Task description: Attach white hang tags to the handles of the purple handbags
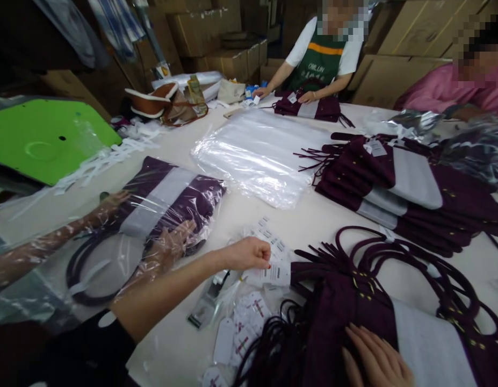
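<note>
My left hand (251,253) is closed over the middle of the table, its fingertips at the edge of white printed labels (275,273); anything inside the fingers is too small to make out. Fingers spread, my right hand (373,355) lies flat on a dark purple bag (333,317) at the bottom right. That bag has a pale wrap (432,344) around it, black fringe and looped straps (353,242). Loose white tags (249,328) lie beside the fringe, left of the bag.
At left, another person's hands are inside clear plastic around a purple bag (152,199). Clear plastic bags (260,156) lie mid-table, with stacked purple bags (394,199) to their right. A person in a green apron (323,62) handles another bag at the back; a pink sleeve shows at right.
</note>
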`<state>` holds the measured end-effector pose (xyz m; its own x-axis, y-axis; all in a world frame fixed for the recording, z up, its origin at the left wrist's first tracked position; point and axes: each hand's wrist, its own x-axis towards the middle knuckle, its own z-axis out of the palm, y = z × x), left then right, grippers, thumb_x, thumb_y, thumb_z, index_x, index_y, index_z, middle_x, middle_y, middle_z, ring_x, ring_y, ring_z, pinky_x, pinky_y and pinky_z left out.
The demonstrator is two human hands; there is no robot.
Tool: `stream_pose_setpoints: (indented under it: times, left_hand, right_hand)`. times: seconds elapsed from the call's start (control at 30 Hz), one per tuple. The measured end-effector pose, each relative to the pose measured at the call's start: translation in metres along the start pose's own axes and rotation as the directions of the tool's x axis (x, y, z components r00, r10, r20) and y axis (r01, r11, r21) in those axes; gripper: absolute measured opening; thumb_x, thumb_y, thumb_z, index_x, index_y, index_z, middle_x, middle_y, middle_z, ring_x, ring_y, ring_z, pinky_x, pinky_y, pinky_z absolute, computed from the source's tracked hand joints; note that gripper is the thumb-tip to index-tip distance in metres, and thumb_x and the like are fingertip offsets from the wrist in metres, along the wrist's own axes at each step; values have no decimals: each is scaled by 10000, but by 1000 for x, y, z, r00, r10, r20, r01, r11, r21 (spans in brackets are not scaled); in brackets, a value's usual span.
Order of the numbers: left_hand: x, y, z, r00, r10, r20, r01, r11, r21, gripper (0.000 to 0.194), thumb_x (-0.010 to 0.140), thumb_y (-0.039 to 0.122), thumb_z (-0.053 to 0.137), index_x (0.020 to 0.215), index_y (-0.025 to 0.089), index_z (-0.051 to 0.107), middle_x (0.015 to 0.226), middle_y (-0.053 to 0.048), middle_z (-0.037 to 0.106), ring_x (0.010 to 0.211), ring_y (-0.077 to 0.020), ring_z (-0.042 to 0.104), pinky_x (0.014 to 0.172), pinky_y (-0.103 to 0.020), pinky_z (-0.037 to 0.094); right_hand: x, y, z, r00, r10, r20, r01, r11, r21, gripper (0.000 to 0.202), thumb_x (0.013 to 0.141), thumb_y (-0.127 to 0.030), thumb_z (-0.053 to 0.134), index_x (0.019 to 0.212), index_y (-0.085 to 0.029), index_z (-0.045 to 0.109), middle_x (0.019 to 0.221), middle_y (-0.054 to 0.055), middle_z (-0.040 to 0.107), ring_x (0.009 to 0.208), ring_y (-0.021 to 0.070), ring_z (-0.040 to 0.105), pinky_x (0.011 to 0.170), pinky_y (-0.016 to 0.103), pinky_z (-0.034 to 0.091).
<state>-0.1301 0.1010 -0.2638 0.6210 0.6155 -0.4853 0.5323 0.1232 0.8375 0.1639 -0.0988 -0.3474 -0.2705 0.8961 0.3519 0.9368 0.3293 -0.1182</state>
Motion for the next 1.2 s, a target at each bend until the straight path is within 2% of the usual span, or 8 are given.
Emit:
stream_pose_setpoints:
  times: [0.13, 0.3, 0.37, 0.5, 0.67, 0.93, 1.1, 1.2]
  left_hand:
    - [-13, -8, 21, 998, 25, 56, -47, 905, 422, 159, 672, 150, 612, 576, 178, 489, 452, 79, 393, 474, -76, 353, 511, -207, 267]
    - [-20, -5, 16, 995, 43, -91, -2, 912, 410, 113, 726, 176, 576, 625, 186, 528, 487, 71, 437, 480, -80, 398, 515, -199, 283]
    - [-23, -3, 12, 990, 47, -135, 18, 893, 450, 91, 740, 190, 556, 651, 191, 542, 502, 63, 464, 498, -89, 429, 517, -197, 296]
    - [-29, -12, 30, 998, 56, 23, -56, 729, 683, 86, 777, 251, 515, 746, 205, 581, 571, 13, 577, 558, -142, 531, 529, -223, 339]
    - [-28, -32, 61, 951, 145, 273, -308, 516, 800, 74, 743, 178, 523, 779, 169, 587, 611, -45, 651, 556, -190, 603, 467, -246, 352]
    - [-15, -8, 44, 887, 274, 371, -460, 458, 761, 85, 719, 256, 587, 655, 201, 582, 519, 4, 624, 474, -147, 584, 352, -258, 218]
    - [-2, -51, 78, 830, 319, 457, -547, 306, 779, 158, 663, 179, 625, 523, 184, 552, 437, -9, 579, 382, -133, 499, 362, -280, 252]
    - [8, -92, 101, 856, 340, 390, -505, 387, 771, 247, 655, 181, 633, 440, 207, 513, 353, 16, 504, 331, -123, 424, 368, -267, 247]
  right_hand:
    - [37, -24, -5, 997, 13, -82, -5, 996, 95, 281, 817, -270, 466, 1084, -212, 532, 942, 77, 658, 876, 247, 583, 795, 422, 388]
    - [77, -67, 1, 984, -174, 32, 151, 920, 361, 274, 805, -128, 470, 1065, -177, 543, 933, 58, 646, 877, 170, 576, 750, 304, 438]
    - [88, -78, 8, 990, -137, 23, 116, 907, 404, 264, 807, -104, 459, 1044, -179, 548, 919, 58, 642, 864, 162, 576, 731, 297, 447]
    - [103, -76, 23, 999, 13, -45, 6, 918, 396, 208, 824, -124, 447, 997, -174, 551, 866, 66, 635, 800, 163, 580, 696, 305, 471]
    - [116, -59, 35, 1000, 15, 5, -16, 907, 421, 192, 839, -156, 423, 963, -195, 563, 840, 55, 640, 775, 167, 595, 672, 305, 501]
    - [137, -49, 50, 991, 133, 10, -123, 882, 455, 178, 851, -196, 405, 919, -200, 569, 818, 49, 651, 748, 162, 616, 664, 286, 522]
    - [202, -37, 82, 996, 60, 72, -82, 926, 369, 203, 842, -154, 404, 919, -181, 590, 837, 60, 650, 787, 173, 595, 711, 307, 499]
    - [251, -36, 105, 954, -116, 278, 52, 972, 229, 283, 806, -74, 423, 1021, -171, 578, 1006, 96, 630, 917, 208, 557, 752, 340, 465]
